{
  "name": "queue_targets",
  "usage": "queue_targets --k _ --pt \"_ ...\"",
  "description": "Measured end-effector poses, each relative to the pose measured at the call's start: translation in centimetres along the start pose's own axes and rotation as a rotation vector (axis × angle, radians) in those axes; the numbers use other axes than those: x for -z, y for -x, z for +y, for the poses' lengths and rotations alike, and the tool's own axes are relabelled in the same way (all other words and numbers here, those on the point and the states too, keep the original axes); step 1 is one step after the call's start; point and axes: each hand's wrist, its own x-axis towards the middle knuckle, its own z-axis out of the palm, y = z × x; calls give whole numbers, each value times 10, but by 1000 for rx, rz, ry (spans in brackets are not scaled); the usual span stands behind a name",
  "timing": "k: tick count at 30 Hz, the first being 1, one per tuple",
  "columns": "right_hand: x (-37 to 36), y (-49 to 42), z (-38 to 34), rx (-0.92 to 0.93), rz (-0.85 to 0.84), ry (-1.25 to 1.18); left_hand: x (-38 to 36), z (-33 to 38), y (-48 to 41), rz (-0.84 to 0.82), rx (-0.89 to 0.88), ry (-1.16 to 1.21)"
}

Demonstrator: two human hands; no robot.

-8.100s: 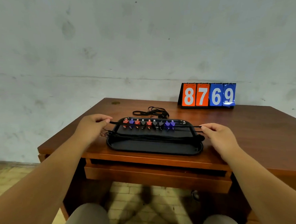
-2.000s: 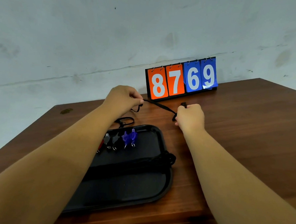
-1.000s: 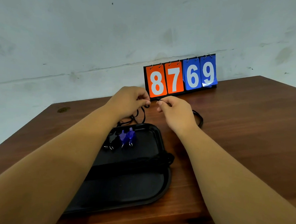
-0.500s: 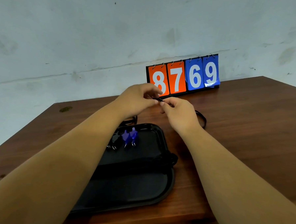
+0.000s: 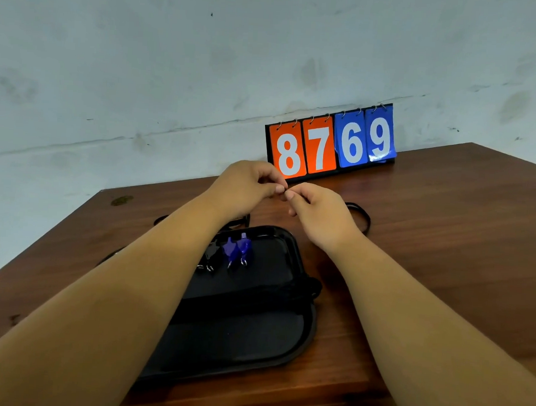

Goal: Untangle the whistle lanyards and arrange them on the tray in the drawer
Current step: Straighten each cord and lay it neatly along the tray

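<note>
A black tray (image 5: 296,344) lies on the wooden desk, partly under my left forearm. On it I see two blue whistles (image 5: 237,249), a black whistle (image 5: 210,253) and a band of straightened black lanyards (image 5: 256,292) across its middle. Beyond the tray my left hand (image 5: 246,186) and my right hand (image 5: 319,211) meet fingertip to fingertip, both pinching a thin black lanyard cord that is almost hidden between them. A loop of black lanyard (image 5: 360,215) lies on the desk behind my right hand, and more cord (image 5: 239,221) shows under my left wrist.
A flip scoreboard (image 5: 332,141) reading 8769 stands at the back of the desk (image 5: 444,243) against the wall. The desk's left edge runs diagonally at the left. The drawer is out of view.
Since a second ago my hands have closed together and risen slightly over the desk, fingertips now touching on the cord. The tray and whistles stay put.
</note>
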Motion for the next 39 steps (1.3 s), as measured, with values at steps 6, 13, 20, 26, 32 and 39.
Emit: queue_targets --k 6,13,20,26,32,39 --pt "1 12 -9 -21 -19 -57 15 5 13 35 36 127" --pt "7 20 -43 -58 -31 -232 51 23 37 18 24 255" --pt "29 19 -107 60 -8 -185 107 48 54 115 -37 294" --pt "48 26 -163 93 -60 -251 159 72 76 177 -77 348" --pt "57 35 -204 102 -102 -370 210 83 104 279 -99 342" --pt "62 46 -227 102 -151 -412 250 70 132 348 -60 379"
